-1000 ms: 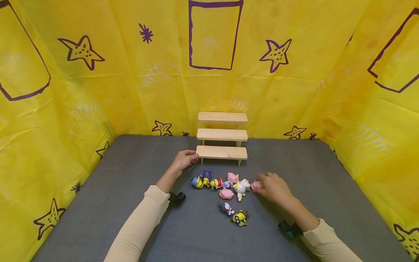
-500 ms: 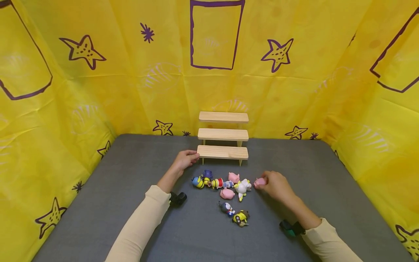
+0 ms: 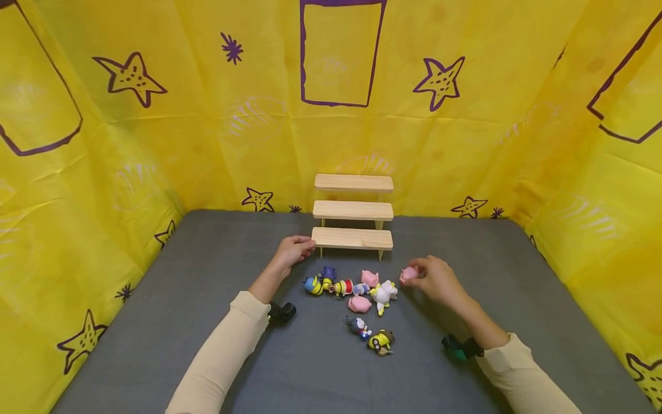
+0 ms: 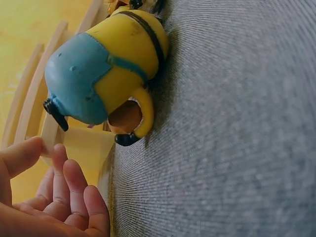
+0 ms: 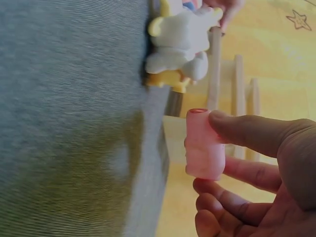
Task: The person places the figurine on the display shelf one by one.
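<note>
Head view: your left hand (image 3: 293,252) pinches the wooden stand (image 3: 353,237); your right hand (image 3: 438,280) holds a pink pig (image 3: 408,275) near the white toy (image 3: 384,294). Left wrist: a blue-and-yellow figure (image 4: 108,64) lies near your left hand. Right wrist: the pig clears the tabletop (image 5: 74,74).

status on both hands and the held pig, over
Right hand pinching pink pig, clear of table. Left hand pinching bottom shelf at left end. White toy close by, seemingly not blocking.

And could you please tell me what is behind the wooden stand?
Behind the wooden stand is the yellow backdrop, with pale print showing above the top step. What the stand itself covers cannot be seen.
</note>
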Motion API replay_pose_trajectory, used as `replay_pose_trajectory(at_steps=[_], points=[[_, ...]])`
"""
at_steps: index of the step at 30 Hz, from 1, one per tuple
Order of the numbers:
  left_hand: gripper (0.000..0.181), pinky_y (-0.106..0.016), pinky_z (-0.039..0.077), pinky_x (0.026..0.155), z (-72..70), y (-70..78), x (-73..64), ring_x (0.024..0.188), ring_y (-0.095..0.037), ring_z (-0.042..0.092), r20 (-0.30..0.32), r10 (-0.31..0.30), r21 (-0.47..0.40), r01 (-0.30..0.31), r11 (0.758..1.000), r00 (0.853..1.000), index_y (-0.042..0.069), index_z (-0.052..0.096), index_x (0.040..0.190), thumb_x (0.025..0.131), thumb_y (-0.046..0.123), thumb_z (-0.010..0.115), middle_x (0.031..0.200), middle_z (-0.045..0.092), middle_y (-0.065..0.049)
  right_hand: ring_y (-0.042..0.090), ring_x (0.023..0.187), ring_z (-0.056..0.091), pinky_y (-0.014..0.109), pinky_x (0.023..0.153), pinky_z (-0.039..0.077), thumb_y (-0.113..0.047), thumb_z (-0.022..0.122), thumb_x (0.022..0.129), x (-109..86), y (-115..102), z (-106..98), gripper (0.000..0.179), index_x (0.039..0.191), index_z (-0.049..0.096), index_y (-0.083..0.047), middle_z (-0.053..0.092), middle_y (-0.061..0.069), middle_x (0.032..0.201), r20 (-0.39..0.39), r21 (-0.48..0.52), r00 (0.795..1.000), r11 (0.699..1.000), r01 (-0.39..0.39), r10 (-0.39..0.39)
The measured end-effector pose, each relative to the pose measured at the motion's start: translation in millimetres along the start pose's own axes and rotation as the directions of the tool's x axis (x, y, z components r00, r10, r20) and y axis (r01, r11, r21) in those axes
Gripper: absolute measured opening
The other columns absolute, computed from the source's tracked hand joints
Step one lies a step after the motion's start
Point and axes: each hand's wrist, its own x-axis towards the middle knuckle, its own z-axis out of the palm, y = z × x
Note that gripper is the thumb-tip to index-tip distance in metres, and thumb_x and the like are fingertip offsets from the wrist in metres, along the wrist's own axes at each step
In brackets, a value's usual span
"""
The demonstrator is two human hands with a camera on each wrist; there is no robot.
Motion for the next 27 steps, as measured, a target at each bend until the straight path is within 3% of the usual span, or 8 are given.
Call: replay_pose_trajectory(at_steps=[10, 20, 27], points=[[0.035, -0.027, 0.049, 0.081, -3.9, 3.6, 1.0, 0.095, -0.018, 0.064, 0.004, -0.029, -0.079, 0.029, 0.996, 1.0, 0.003, 0.065, 0.12, 0.095, 0.027, 0.062, 0.111, 0.07, -0.01, 0.023, 0.08, 0.055, 0.031, 0.069, 0.045, -0.021, 0.082, 0.078, 21.3, -8.8, -13.1, 0.038, 0.105, 0.068, 0.001, 0.067, 0.012, 0.091, 0.003, 0.081, 1.0, 0.997, -0.019, 0.019], [0.032, -0.024, 0.049, 0.076, -2.7, -1.4, 2.5, 0.088, -0.014, 0.064, -0.023, -0.025, -0.098, 0.022, 0.995, 0.999, 0.002, 0.066, 0.12, 0.097, 0.023, 0.06, 0.109, 0.07, -0.01, 0.029, 0.086, 0.062, 0.04, 0.076, 0.051, -0.014, 0.079, 0.079, 39.2, -15.8, -16.1, 0.031, 0.106, 0.071, 0.0, 0.069, 0.015, 0.094, -0.043, 0.122, 0.997, 0.99, 0.07, -0.066], [0.031, -0.025, 0.049, 0.079, -0.2, -1.8, 2.0, 0.092, -0.016, 0.064, -0.022, -0.033, -0.085, 0.031, 0.996, 0.999, 0.004, 0.067, 0.119, 0.097, 0.025, 0.061, 0.11, 0.07, -0.009, 0.031, 0.086, 0.063, 0.039, 0.076, 0.051, -0.013, 0.079, 0.079, 54.0, -28.2, -17.4, 0.033, 0.108, 0.071, 0.0, 0.069, 0.015, 0.095, -0.033, 0.147, 0.995, 0.984, 0.098, -0.094]])
